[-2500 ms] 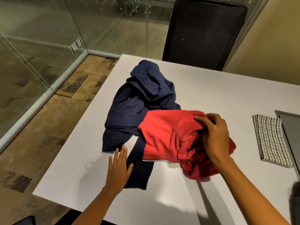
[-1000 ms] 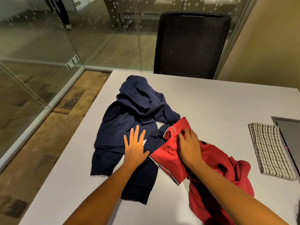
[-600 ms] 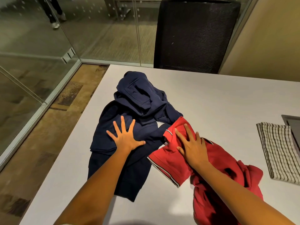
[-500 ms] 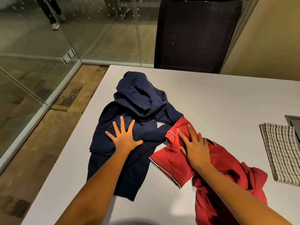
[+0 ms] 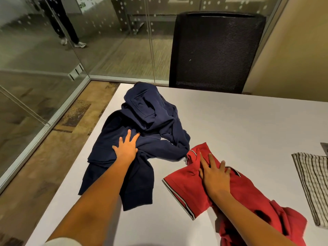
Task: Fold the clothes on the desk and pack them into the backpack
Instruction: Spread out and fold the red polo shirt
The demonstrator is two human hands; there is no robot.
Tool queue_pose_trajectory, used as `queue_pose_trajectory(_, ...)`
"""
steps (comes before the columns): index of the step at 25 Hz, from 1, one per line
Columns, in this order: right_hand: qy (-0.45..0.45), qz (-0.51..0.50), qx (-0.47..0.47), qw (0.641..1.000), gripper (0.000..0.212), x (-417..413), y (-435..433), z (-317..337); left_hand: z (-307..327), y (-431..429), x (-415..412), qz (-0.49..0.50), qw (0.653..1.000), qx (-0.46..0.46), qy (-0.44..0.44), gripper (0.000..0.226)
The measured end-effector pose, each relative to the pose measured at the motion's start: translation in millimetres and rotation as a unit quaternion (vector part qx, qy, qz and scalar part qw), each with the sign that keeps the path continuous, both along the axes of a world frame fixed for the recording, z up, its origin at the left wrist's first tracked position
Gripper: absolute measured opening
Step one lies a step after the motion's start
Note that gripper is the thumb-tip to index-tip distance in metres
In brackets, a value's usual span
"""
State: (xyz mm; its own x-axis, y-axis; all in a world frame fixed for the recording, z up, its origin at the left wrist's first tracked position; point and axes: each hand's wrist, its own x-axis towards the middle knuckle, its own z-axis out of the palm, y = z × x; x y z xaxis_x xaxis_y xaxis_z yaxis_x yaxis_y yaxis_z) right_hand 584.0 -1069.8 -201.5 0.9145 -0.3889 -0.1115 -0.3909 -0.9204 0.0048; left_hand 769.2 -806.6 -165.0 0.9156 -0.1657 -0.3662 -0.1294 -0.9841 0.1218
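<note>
A crumpled navy hoodie (image 5: 150,121) lies on the left part of the white desk (image 5: 239,125). My left hand (image 5: 126,148) presses flat on its middle, fingers straight. To the right lies a red polo shirt (image 5: 186,189) with striped sleeve trim, bunched toward the near right. My right hand (image 5: 214,176) rests flat on it near the collar, fingers spread. The two garments lie just apart. No backpack is in view.
A folded striped cloth (image 5: 312,181) lies at the right edge of the desk, beside a grey object's corner (image 5: 324,148). A black mesh chair (image 5: 216,50) stands behind the desk. Glass walls (image 5: 62,59) run along the left, with a person's legs (image 5: 62,22) beyond.
The red shirt has slid right and toward me under my right hand, off the navy hoodie. My left hand has stayed flat on the hoodie.
</note>
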Motion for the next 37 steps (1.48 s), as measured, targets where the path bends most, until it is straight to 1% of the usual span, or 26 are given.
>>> queue_pose_trajectory(1,0.019,-0.014,0.001,1.000,0.058,5,0,1,0,1,0,-0.001,1.000,-0.022,-0.010,0.070)
queue_pose_trajectory(2,0.035,-0.018,0.001,0.999,0.057,7,0,2,-1,0,-7,-0.009,0.998,-0.042,-0.043,0.070)
queue_pose_trajectory(4,0.052,-0.020,0.008,0.998,0.057,7,0,4,-14,-2,-38,-0.048,0.983,-0.085,-0.153,0.065)
queue_pose_trajectory(5,0.053,-0.021,0.011,0.998,0.057,9,0,5,-22,-3,-56,-0.080,0.974,-0.089,-0.193,0.062)
queue_pose_trajectory(6,0.054,-0.023,0.014,0.998,0.057,11,-1,6,-31,-4,-71,-0.119,0.968,-0.074,-0.208,0.061)
queue_pose_trajectory(7,0.058,-0.025,0.015,0.998,0.058,13,-1,6,-39,-5,-80,-0.153,0.965,-0.042,-0.208,0.061)
queue_pose_trajectory(9,0.074,-0.023,0.011,0.997,0.057,12,1,4,-48,-7,-76,-0.179,0.962,0.014,-0.207,0.061)
queue_pose_trajectory(12,0.076,-0.021,0.010,0.997,0.058,11,-1,5,-46,-9,-47,-0.147,0.964,0.050,-0.215,0.071)
queue_pose_trajectory(15,0.083,-0.016,0.011,0.996,0.058,11,0,8,-41,-8,-29,-0.129,0.975,0.077,-0.162,0.074)
queue_pose_trajectory(17,0.090,-0.016,0.014,0.996,0.059,12,0,9,-32,-13,-26,-0.108,0.984,0.080,-0.116,0.071)
queue_pose_trajectory(19,0.087,-0.018,0.027,0.996,0.061,10,-2,12,-23,-20,-33,-0.087,0.991,0.061,-0.078,0.065)
queue_pose_trajectory(21,0.050,-0.016,0.063,0.997,0.062,5,-5,17,-13,-27,-52,-0.088,0.994,0.007,-0.069,0.059)
queue_pose_trajectory(23,-0.043,0.008,0.102,0.994,0.058,-9,-6,27,-12,-30,-82,-0.149,0.979,-0.041,-0.134,0.045)
queue_pose_trajectory(24,-0.093,0.025,0.091,0.991,0.055,-21,-7,29,-17,-31,-99,-0.181,0.967,-0.057,-0.167,0.037)
queue_pose_trajectory(25,-0.133,0.034,0.066,0.988,0.052,-32,-9,29,-25,-32,-115,-0.197,0.960,-0.083,-0.181,0.034)
queue_pose_trajectory(27,-0.169,0.015,0.024,0.985,0.048,-64,-14,32,-30,-43,-154,-0.210,0.957,-0.128,-0.152,0.040)
queue_pose_trajectory(29,-0.179,-0.028,-0.007,0.983,0.041,-92,-19,31,-36,-53,-182,-0.221,0.957,-0.146,-0.120,0.046)
queue_pose_trajectory(30,-0.180,-0.055,-0.020,0.982,0.036,-108,-21,33,-38,-58,-195,-0.220,0.960,-0.140,-0.104,0.048)
queue_pose_trajectory(31,-0.172,-0.074,-0.025,0.982,0.037,-120,-22,33,-40,-59,-205,-0.216,0.963,-0.125,-0.100,0.049)
queue_pose_trajectory(32,-0.155,-0.075,-0.021,0.985,0.043,-130,-21,33,-42,-59,-214,-0.213,0.963,-0.122,-0.108,0.049)
queue_pose_trajectory(34,-0.126,-0.025,-0.004,0.992,0.051,-144,-14,28,-43,-56,-224,-0.206,0.963,-0.134,-0.114,0.043)
queue_pose_trajectory(36,-0.127,0.034,-0.009,0.991,0.046,-151,-8,25,-39,-47,-229,-0.190,0.960,-0.129,-0.163,0.043)
queue_pose_trajectory(37,-0.144,0.055,-0.015,0.988,0.044,-154,-7,24,-39,-42,-229,-0.182,0.959,-0.128,-0.177,0.045)
